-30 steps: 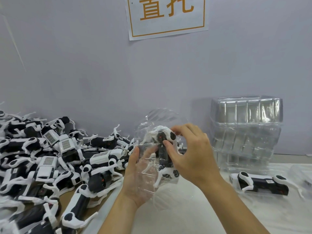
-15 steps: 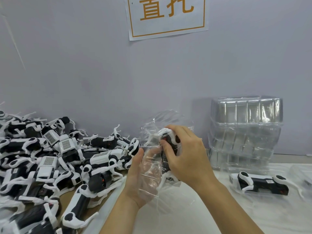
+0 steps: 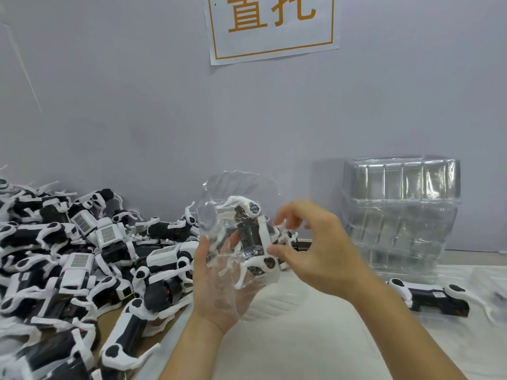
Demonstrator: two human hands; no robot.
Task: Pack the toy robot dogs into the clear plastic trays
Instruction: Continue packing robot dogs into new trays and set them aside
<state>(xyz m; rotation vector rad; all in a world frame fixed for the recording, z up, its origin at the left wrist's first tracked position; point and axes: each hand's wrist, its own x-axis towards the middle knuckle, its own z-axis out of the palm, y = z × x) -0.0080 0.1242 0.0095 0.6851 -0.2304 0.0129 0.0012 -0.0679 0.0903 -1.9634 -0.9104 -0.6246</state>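
Observation:
My left hand (image 3: 219, 286) holds a clear plastic tray (image 3: 233, 196) upright in front of me, palm behind it. A black-and-white toy robot dog (image 3: 253, 237) sits in the tray, head end up. My right hand (image 3: 315, 248) is just to the right of the dog, fingers curled and spread, thumb tip touching the dog's lower side. A big pile of toy dogs (image 3: 76, 256) covers the table on the left. A stack of clear trays (image 3: 400, 215) stands at the right against the wall.
Another toy dog (image 3: 430, 296) lies in a clear tray flat on the white table surface (image 3: 301, 346) at the right. A grey wall with a paper sign (image 3: 274, 26) closes off the back. A brown table edge shows under the pile.
My right hand has come off the dog's top and opened, moving slightly right. The dog now lies deeper in the tray, and the tray is tilted more toward me.

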